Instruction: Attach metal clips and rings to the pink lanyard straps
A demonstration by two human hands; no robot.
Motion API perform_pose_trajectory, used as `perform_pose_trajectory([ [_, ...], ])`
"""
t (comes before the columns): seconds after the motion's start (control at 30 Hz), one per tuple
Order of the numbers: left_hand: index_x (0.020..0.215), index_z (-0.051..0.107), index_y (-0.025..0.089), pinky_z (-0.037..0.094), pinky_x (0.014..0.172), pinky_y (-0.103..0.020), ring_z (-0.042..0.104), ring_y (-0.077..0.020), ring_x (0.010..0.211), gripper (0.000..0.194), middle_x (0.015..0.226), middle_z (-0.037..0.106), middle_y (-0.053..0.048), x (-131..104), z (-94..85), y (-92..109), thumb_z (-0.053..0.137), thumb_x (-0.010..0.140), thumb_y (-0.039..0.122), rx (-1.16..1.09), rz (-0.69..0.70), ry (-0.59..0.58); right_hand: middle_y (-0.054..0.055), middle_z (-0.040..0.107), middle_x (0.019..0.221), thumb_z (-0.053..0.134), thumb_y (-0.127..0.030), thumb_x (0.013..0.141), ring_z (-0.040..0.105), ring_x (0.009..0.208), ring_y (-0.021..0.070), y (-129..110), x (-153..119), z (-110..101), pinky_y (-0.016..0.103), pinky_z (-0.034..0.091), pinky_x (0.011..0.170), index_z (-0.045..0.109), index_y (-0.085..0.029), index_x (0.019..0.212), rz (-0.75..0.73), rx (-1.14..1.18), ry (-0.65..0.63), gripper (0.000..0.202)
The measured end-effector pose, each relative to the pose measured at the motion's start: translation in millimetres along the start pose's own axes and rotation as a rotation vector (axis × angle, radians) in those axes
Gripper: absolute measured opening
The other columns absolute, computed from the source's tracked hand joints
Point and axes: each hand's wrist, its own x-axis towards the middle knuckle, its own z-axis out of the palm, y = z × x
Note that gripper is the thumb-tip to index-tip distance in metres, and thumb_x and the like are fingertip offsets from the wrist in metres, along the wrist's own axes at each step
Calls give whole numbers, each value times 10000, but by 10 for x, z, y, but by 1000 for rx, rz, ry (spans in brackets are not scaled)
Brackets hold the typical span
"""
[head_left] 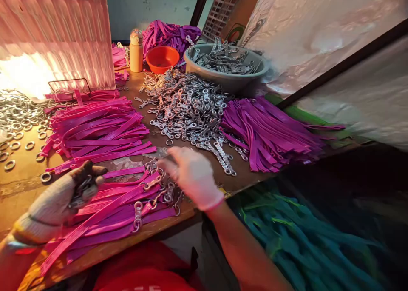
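My left hand (68, 199), in a knitted glove with darkened fingertips, is curled round several small metal pieces (83, 192); their exact shape is hard to make out. It is over the left part of a bundle of pink straps (111, 212) at the table's near edge. Metal links and rings (137, 216) are fitted to the right-hand ends of these straps. My right hand (193, 176), in a white glove, is just above those ends. Motion blurs its fingers, so whether they hold anything cannot be seen.
A heap of metal links (191, 106) lies mid-table, before a grey basin (223, 76) of more links. Pink straps (102, 129) lie left, purple straps (270, 133) right. Loose rings (22, 112) spread by a bright lamp. A red bowl (162, 59) and a bottle (136, 52) stand behind.
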Motion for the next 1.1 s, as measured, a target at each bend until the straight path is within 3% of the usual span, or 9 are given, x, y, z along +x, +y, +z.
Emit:
perform_pose_trajectory([
  [0.07,1026,737,94,341,280,-155,516,-108,400,280,668,686,-104,78,137,-94,619,908,318,-55,-40,-145,173,712,950,508,-503,994,673,889,291,328,150,100,327,397,708,665,-137,1055,305,-108,-2,404],
  [0.13,1040,729,71,417,318,-183,562,-127,441,278,741,703,-133,120,237,-154,602,901,275,-86,-78,-239,193,717,997,561,-365,973,678,914,302,586,262,273,332,412,705,672,-109,1085,433,-102,-60,301],
  [0.27,1003,725,39,441,370,-152,542,-86,450,235,729,674,-92,123,398,-268,557,847,94,-107,-169,-253,93,732,1013,572,-225,920,670,925,231,782,332,613,300,446,760,637,-152,1241,397,203,7,335],
  [0.37,946,727,44,359,330,-122,510,-66,432,214,694,642,-67,124,474,-368,536,862,94,-93,-181,-221,69,728,953,576,-222,896,660,877,225,768,338,700,308,459,771,688,-176,1144,370,299,16,276],
  [0.5,897,728,51,323,334,-102,490,-47,438,155,679,614,-50,120,539,-429,601,827,106,-139,-118,-244,92,704,970,585,-198,868,643,937,252,554,269,596,350,476,844,707,-179,914,185,381,116,131],
  [0.63,945,724,80,299,322,-101,514,-55,466,205,771,661,-72,97,602,-410,649,755,100,-148,-72,-273,51,710,981,529,-203,950,664,933,203,41,9,391,310,498,873,650,-220,1036,-176,656,240,149],
  [0.73,912,704,113,292,319,-99,472,-46,443,175,703,625,-24,101,630,-423,685,738,121,-181,-4,-293,53,709,1023,507,-184,982,670,925,197,-319,-174,282,308,505,855,592,-222,1182,-361,671,263,221],
  [0.9,922,691,151,337,372,-99,414,-32,441,172,619,530,39,168,597,-558,739,771,218,-191,90,-392,83,691,1017,612,-181,929,649,888,227,-559,-217,214,342,505,798,542,-173,1267,-357,569,300,345],
  [1.1,792,633,147,365,384,-121,401,-37,434,192,584,512,44,209,616,-661,770,736,270,-223,171,-399,78,711,1008,631,-87,850,662,915,258,-736,-127,161,377,515,819,638,-201,1149,-313,452,137,320],
])
